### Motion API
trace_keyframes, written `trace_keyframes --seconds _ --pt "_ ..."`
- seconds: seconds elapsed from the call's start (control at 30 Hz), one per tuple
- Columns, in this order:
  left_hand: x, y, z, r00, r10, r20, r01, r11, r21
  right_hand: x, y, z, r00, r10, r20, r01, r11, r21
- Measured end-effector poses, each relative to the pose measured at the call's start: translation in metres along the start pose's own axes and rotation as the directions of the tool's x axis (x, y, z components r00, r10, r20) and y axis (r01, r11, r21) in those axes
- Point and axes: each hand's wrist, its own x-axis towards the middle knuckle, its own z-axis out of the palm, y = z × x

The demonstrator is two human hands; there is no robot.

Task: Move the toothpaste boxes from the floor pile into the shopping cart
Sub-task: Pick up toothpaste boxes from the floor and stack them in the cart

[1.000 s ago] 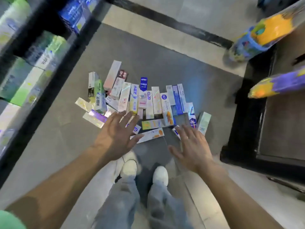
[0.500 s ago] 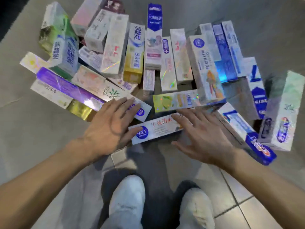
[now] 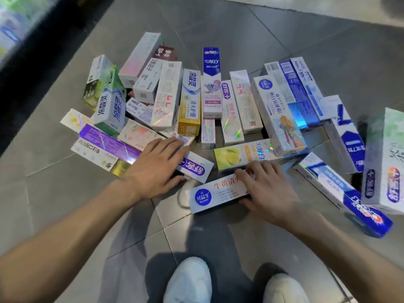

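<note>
A pile of toothpaste boxes (image 3: 209,99) lies spread on the grey tiled floor in front of me. My left hand (image 3: 157,169) lies with straight fingers across the left end of a white box with a purple logo (image 3: 195,167), thumb at its near edge. My right hand (image 3: 265,186) grips a white box with red characters and a blue round logo (image 3: 213,193), with curled fingers over its far edge and the thumb on the near side. That box lies nearest to me, in front of a yellow lemon-print box (image 3: 238,155). No shopping cart is in view.
A dark shelf base (image 3: 28,68) with blurred goods runs along the upper left. My two white shoes (image 3: 190,281) stand just below the pile. A tall green-white box (image 3: 387,158) and a blue-red box (image 3: 349,197) lie at the right edge of the pile.
The view has closed in on the pile as I bent down. My right hand's fingers have curled round the white red-lettered box; my left hand has settled onto the purple-logo box.
</note>
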Motion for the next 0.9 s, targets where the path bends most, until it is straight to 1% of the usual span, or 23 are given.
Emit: trace_keyframes --seconds 0.07,0.17,0.3,0.37,0.43,0.5,0.57,0.6,0.67,0.73,0.77,0.8,0.83,0.9 --pt "0.007 -0.004 0.002 1.0 0.02 -0.006 -0.02 0.999 0.05 0.005 0.0 -0.002 0.999 0.012 0.031 -0.011 1.0 -0.012" --pt "0.016 -0.004 -0.002 1.0 0.028 -0.005 -0.028 0.996 0.09 0.003 0.001 -0.006 0.995 -0.012 0.096 0.012 1.0 0.005" --pt "0.02 -0.009 -0.011 0.995 0.094 -0.018 -0.091 0.99 0.105 -0.017 0.004 -0.009 0.999 -0.023 0.026 0.019 0.986 0.168" --pt "0.018 -0.012 -0.018 0.994 0.105 -0.043 -0.1 0.991 0.092 -0.029 0.006 -0.015 1.0 -0.01 -0.002 0.01 0.976 0.217" --pt "0.014 -0.01 -0.035 0.992 0.1 -0.071 -0.098 0.995 0.035 -0.04 0.005 -0.027 1.0 0.015 -0.003 -0.014 0.966 0.258" --pt "0.008 -0.005 -0.064 0.991 0.072 -0.116 -0.078 0.996 -0.043 -0.053 0.002 -0.05 0.998 0.07 -0.001 -0.066 0.942 0.33" --pt "0.002 0.002 -0.102 0.99 -0.008 -0.139 -0.014 0.987 -0.159 -0.064 -0.001 -0.086 0.988 0.146 0.047 -0.152 0.904 0.399" --pt "-0.001 0.006 -0.123 0.986 -0.081 -0.145 0.044 0.969 -0.243 -0.069 -0.002 -0.107 0.978 0.19 0.09 -0.21 0.874 0.437" --pt "-0.011 0.017 -0.168 0.96 -0.254 -0.116 0.183 0.886 -0.427 -0.077 -0.006 -0.154 0.938 0.287 0.193 -0.345 0.759 0.552" --pt "-0.022 0.032 -0.218 0.902 -0.425 -0.072 0.304 0.747 -0.592 -0.082 -0.011 -0.205 0.902 0.379 0.209 -0.416 0.626 0.66" --pt "-0.028 0.04 -0.246 0.862 -0.506 -0.03 0.362 0.656 -0.662 -0.085 -0.015 -0.234 0.884 0.417 0.21 -0.435 0.572 0.696" --pt "-0.035 0.046 -0.275 0.823 -0.568 0.011 0.394 0.557 -0.731 -0.087 -0.019 -0.265 0.87 0.445 0.212 -0.444 0.52 0.73" --pt "-0.042 0.05 -0.303 0.793 -0.608 0.036 0.39 0.462 -0.796 -0.09 -0.024 -0.297 0.861 0.459 0.218 -0.439 0.458 0.773" --pt "-0.059 0.054 -0.363 0.758 -0.65 0.052 0.341 0.327 -0.882 -0.098 -0.036 -0.361 0.853 0.463 0.24 -0.407 0.302 0.862"
